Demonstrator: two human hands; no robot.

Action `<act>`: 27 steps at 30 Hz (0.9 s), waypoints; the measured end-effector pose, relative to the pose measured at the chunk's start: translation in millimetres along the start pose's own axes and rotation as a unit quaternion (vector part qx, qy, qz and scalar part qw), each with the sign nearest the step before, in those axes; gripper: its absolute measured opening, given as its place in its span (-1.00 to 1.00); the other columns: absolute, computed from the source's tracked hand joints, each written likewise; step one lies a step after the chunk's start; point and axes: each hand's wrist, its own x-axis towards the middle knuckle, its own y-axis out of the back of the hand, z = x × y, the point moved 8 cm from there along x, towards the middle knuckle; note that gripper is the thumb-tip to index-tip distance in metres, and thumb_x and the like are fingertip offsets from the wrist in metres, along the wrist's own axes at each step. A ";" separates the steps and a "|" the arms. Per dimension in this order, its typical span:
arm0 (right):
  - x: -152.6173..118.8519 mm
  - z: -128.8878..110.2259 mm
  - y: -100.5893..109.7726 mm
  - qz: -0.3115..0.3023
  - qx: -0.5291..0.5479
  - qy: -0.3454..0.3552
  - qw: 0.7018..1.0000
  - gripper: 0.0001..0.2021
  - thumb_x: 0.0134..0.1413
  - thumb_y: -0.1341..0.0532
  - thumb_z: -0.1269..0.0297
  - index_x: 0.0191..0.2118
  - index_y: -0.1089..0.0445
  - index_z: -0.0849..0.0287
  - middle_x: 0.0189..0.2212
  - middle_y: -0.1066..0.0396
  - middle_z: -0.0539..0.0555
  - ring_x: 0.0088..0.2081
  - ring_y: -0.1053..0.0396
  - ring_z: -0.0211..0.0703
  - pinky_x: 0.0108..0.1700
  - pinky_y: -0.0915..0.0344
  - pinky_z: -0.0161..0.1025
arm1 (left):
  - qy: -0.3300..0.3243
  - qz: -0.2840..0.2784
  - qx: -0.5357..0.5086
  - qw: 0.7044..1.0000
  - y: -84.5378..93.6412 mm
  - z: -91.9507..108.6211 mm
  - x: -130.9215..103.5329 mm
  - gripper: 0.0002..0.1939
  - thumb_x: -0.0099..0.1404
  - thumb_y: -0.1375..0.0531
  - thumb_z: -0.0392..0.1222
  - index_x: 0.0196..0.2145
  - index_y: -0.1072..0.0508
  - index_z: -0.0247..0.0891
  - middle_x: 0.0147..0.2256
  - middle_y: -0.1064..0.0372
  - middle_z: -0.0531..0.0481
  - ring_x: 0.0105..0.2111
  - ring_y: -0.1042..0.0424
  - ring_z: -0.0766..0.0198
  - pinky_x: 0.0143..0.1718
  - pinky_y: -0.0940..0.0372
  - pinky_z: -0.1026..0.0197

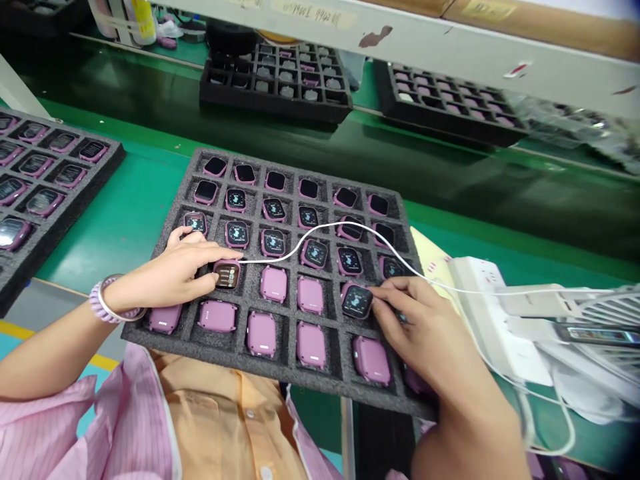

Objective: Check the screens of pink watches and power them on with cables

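A dark grey foam tray holds several purple watch cases, some screen up and lit, some back up. My left hand pinches a lit watch at the tray's left part between thumb and index finger. A white cable runs from that watch's top edge across the tray to the right. At the right part, the fingertips of my right hand are closed on the edge of another lit watch, which sits tilted at its compartment.
A second foam tray of watches lies at the left. A white power strip with plugs and tangled cables is at the right. Two more filled trays stand behind, below a pale shelf edge.
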 end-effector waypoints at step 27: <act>-3.9 4.0 -2.6 -0.018 0.011 -0.033 0.999 -0.71 0.44 -0.05 0.29 -0.22 -0.49 0.23 -0.29 -0.38 0.19 -0.30 -0.43 0.03 -0.28 -0.35 -0.06 | -0.086 -0.068 0.007 0.994 14.2 -4.2 13.3 -0.67 0.46 -0.24 -0.03 0.14 -0.51 0.01 -0.15 -0.59 0.07 -0.18 -0.43 0.24 0.35 0.09 0.08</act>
